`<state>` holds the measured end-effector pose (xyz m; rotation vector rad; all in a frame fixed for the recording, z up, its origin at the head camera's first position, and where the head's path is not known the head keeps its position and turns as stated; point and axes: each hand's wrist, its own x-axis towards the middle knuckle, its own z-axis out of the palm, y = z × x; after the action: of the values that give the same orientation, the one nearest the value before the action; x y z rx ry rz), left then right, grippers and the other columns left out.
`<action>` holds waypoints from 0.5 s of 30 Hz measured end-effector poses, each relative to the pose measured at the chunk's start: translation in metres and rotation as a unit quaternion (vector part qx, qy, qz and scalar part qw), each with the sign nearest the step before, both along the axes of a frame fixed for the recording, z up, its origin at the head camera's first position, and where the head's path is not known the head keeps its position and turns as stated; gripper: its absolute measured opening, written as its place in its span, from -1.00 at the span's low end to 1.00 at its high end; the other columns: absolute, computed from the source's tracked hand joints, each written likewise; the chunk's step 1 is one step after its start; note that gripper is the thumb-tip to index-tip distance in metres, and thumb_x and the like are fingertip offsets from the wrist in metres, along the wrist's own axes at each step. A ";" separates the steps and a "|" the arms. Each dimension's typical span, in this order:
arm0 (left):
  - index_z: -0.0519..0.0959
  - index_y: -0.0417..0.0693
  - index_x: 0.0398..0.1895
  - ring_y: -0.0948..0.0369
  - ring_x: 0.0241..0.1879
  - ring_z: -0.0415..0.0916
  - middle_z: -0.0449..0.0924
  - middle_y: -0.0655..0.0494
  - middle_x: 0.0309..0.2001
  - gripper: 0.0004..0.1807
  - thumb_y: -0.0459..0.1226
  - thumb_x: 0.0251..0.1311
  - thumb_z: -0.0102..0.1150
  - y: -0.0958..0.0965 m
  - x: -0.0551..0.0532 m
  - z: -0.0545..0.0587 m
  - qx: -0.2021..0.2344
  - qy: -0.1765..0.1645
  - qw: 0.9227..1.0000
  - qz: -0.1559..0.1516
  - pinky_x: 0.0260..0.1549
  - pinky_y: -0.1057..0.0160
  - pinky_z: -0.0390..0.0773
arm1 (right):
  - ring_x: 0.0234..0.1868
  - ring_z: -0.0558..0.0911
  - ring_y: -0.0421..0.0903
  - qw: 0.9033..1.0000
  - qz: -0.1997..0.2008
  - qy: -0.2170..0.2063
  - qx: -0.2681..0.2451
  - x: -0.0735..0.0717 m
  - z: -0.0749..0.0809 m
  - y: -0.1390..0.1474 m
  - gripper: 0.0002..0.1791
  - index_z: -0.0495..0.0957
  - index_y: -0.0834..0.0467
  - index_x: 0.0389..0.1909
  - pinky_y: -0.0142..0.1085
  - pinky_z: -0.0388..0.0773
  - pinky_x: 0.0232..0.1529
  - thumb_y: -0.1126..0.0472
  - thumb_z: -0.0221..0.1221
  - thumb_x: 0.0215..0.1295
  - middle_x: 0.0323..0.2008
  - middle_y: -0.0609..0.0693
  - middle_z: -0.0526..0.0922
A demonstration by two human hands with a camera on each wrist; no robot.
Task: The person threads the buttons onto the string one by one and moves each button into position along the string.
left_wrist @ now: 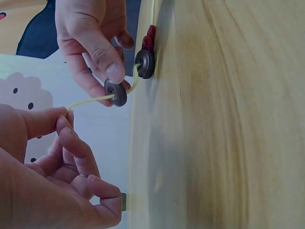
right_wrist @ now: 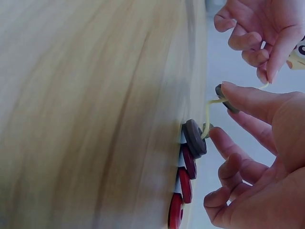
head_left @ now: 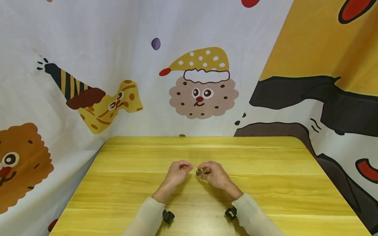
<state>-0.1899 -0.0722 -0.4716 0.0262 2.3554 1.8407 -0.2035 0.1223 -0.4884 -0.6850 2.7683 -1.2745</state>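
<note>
My left hand [head_left: 178, 172] pinches the end of a thin yellow string [left_wrist: 88, 101] between thumb and forefinger. Facing it, my right hand [head_left: 216, 174] holds a dark brown button [left_wrist: 116, 93] by its rim, just above the table. The string passes through this button and runs on to a second dark brown button [right_wrist: 194, 138], which stands tilted at the tabletop. Behind that one, red buttons [right_wrist: 185, 185] lean in a row along the string. In the head view the right hand hides most of this row, and a string tail [head_left: 240, 177] shows beyond the wrist.
A light wooden table [head_left: 124, 196] lies under both hands, its far edge against a white cloth [head_left: 133, 39] printed with cartoon food. Each wrist wears a small black camera, such as the left one [head_left: 168, 216].
</note>
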 end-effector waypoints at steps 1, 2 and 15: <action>0.64 -0.28 -0.17 0.19 -0.39 0.34 0.49 0.04 -0.33 -0.76 -0.22 0.35 0.19 0.000 0.000 0.000 0.000 0.000 1.000 0.000 -0.46 0.30 0.35 | -0.11 0.61 0.01 1.000 0.000 -0.004 0.000 0.000 0.000 0.001 -0.74 0.72 0.11 -0.16 -0.17 0.60 -0.16 0.33 0.43 0.09 -0.22 -0.03 0.66; 0.65 -0.27 -0.17 0.19 -0.39 0.34 0.49 0.05 -0.33 -0.76 -0.22 0.35 0.20 0.000 0.000 0.000 0.000 -0.003 1.000 0.001 -0.46 0.30 0.35 | -0.11 0.61 0.01 1.000 0.000 -0.003 0.002 -0.001 0.000 0.001 -0.74 0.73 0.11 -0.16 -0.17 0.61 -0.16 0.34 0.43 0.08 -0.22 -0.03 0.67; 0.64 -0.31 -0.17 0.21 -0.44 0.35 0.50 0.05 -0.37 -0.75 -0.23 0.34 0.21 -0.001 0.001 -0.001 -0.003 0.002 1.000 -0.002 -0.48 0.30 0.37 | -0.15 0.63 0.00 1.000 -0.015 -0.008 0.006 -0.004 -0.008 0.007 -0.75 0.73 0.13 -0.20 -0.09 0.60 -0.11 0.37 0.44 0.06 -0.25 -0.02 0.67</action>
<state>-0.1892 -0.0735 -0.4729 0.0324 2.3624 1.8330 -0.2077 0.1293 -0.4967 -0.6309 2.7814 -1.2628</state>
